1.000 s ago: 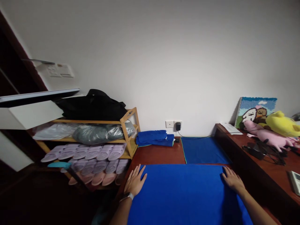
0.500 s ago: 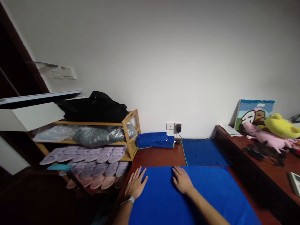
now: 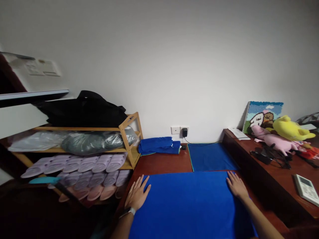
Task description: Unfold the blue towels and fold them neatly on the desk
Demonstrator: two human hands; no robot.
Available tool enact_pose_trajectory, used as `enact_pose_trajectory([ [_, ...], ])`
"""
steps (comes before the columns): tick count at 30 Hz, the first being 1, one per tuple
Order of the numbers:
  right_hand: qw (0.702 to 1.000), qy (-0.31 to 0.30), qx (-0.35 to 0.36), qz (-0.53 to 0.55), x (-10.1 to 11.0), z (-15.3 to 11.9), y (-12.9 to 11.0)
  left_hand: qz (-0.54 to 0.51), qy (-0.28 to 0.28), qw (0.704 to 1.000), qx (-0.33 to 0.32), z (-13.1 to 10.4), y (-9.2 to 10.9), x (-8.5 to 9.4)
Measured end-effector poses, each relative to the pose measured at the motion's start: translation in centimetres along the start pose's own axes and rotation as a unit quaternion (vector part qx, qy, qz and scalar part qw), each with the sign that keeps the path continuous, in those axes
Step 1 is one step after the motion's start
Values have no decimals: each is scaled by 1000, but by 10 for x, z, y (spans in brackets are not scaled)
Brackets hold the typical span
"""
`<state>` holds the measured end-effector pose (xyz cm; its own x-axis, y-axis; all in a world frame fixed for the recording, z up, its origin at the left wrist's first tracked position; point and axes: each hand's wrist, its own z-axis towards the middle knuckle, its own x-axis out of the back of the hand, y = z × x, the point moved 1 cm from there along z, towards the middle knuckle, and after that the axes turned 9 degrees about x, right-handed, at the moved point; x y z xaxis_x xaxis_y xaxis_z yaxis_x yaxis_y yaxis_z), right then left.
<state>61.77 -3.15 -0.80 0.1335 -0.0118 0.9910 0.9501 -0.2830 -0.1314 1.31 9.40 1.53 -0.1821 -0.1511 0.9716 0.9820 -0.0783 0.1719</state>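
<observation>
A large blue cloth [image 3: 186, 202] lies spread flat on the reddish-brown table [image 3: 161, 165]. My left hand [image 3: 138, 193] rests with fingers spread at the cloth's far left corner, partly on the bare wood. At the far right corner my right hand [image 3: 237, 186] lies flat, its fingers apart on the cloth's edge. Neither hand holds anything. Behind the cloth, folded blue cloths [image 3: 158, 146] are stacked at the left, and another blue cloth [image 3: 211, 156] with a green edge lies flat at the right.
A wooden rack [image 3: 129, 142] with slippers [image 3: 87, 164] and a black bag [image 3: 87, 111] stands at the left. On the raised ledge at the right are plush toys [image 3: 290, 128], a picture [image 3: 261, 116], cables and a white device [image 3: 306, 189]. A plug [image 3: 184, 132] sits in the wall.
My right hand has slid from the middle of the cloth's far edge to its far right corner. My left hand stays at the left corner. The view has shifted slightly right.
</observation>
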Motion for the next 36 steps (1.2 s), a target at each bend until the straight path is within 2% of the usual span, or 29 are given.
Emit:
enact_pose_trajectory([
  [2, 1000, 6, -16, -1, -4, 7, 29, 2, 0, 1000, 0, 1, -1, -1],
  [5, 1000, 17, -5, 3, -14, 12, 45, 8, -2, 1000, -1, 3, -2, -3],
  [11, 1000, 17, -13, 3, -20, 12, 45, 18, -23, 1000, 0, 5, -4, -6],
  [15, 1000, -8, -19, 4, -5, 17, 44, 10, -86, 996, 31, 10, -2, -2],
  [18, 1000, 7, -10, 1, 11, 14, 26, -9, -132, 990, 44, 15, 1, 9],
  [21, 997, 59, 47, 4, 19, -3, -24, -27, -140, 989, 45, 16, 3, 24],
  [24, 981, 102, 156, 54, 17, -38, -101, -40, -80, 996, 31, 4, 4, 36],
  [27, 961, 76, 239, 120, 14, -76, -188, -58, -6, 998, -5, -26, 5, 36],
  [31, 941, 10, 294, 164, 18, -107, -288, -34, -6, 997, -69, -74, 4, 25],
  [34, 940, -27, 299, 161, 18, -112, -327, -4, -37, 997, -72, -95, 0, 21],
  [36, 946, -39, 284, 153, 15, -112, -330, 8, -53, 996, -71, -99, -1, 22],
])
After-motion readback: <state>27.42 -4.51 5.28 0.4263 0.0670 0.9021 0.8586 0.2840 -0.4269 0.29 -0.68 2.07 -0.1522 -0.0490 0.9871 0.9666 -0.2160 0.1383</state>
